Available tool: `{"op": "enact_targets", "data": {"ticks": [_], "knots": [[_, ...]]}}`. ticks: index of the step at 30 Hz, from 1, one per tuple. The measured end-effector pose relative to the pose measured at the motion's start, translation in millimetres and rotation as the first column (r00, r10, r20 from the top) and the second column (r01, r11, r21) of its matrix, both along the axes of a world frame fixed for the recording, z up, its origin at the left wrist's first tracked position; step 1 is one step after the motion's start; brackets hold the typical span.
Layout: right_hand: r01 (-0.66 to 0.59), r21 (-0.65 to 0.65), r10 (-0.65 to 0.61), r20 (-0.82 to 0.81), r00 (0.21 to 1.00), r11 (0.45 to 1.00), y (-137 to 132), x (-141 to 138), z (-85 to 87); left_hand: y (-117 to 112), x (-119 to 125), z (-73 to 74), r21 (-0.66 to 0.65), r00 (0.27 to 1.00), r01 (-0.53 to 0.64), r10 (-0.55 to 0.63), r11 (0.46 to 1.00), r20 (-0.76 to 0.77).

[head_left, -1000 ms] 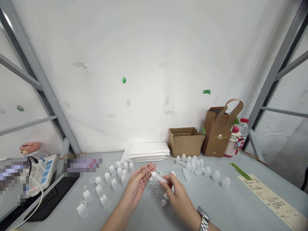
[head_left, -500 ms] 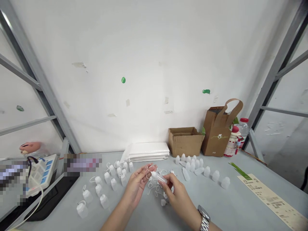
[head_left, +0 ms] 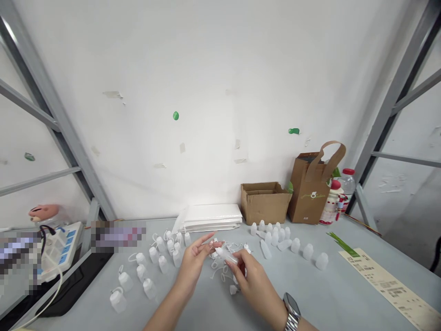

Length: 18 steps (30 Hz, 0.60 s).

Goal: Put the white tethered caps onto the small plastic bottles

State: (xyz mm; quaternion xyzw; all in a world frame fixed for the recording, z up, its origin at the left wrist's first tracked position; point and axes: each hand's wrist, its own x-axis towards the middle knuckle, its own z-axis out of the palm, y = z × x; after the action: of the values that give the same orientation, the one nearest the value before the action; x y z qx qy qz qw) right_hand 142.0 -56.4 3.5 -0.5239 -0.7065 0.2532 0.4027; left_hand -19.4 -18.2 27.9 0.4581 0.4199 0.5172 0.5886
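Observation:
My right hand (head_left: 250, 271) grips a small translucent squeeze bottle (head_left: 226, 254), tilted with its narrow end toward my left hand. My left hand (head_left: 195, 262) pinches a small whitish cap (head_left: 214, 242) at that end; the fingers partly hide it, and I cannot tell whether it touches the bottle. Beneath both hands lies a loose pile of white caps with looped straps (head_left: 223, 271). Several bottles with looped caps (head_left: 148, 288) stand to the left. To the right are several bottles without straps (head_left: 308, 251), most upright, a few lying down.
A stack of white envelopes (head_left: 210, 218) lies by the wall, beside an open cardboard box (head_left: 265, 207) and a brown paper bag (head_left: 308, 197). A printed paper strip (head_left: 382, 280) is at the right; a power strip (head_left: 65, 248) and black pad (head_left: 76, 285) are at the left.
The left fingers have shifted at the bottle's narrow end, and the thin loop that hung from them is now less visible. My right hand has barely moved with the bottle.

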Motion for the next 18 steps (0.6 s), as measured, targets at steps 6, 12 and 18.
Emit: {"op": "enact_targets", "data": {"ticks": [6, 12, 18], "knots": [[-0.018, 0.0, 0.018, 0.013, 1.0, 1.0, 2.3, 1.1, -2.7, 1.8, -0.8, -0.8, -0.031, 0.996, 0.058, -0.06, 0.998, -0.061], [-0.065, 0.061, 0.056, 0.139, 0.989, 0.996, 3.6, 3.2, -2.3, 1.4, 2.8, -0.2, 0.033, 0.994, 0.092, -0.09, 0.995, -0.056], [0.024, 0.188, -0.043, 0.098, 0.994, 0.982, 17.2, 11.6, -9.8, 3.1, 8.3, -17.8, 0.202, 0.946, 0.015, 0.052, 0.979, -0.32]]}}
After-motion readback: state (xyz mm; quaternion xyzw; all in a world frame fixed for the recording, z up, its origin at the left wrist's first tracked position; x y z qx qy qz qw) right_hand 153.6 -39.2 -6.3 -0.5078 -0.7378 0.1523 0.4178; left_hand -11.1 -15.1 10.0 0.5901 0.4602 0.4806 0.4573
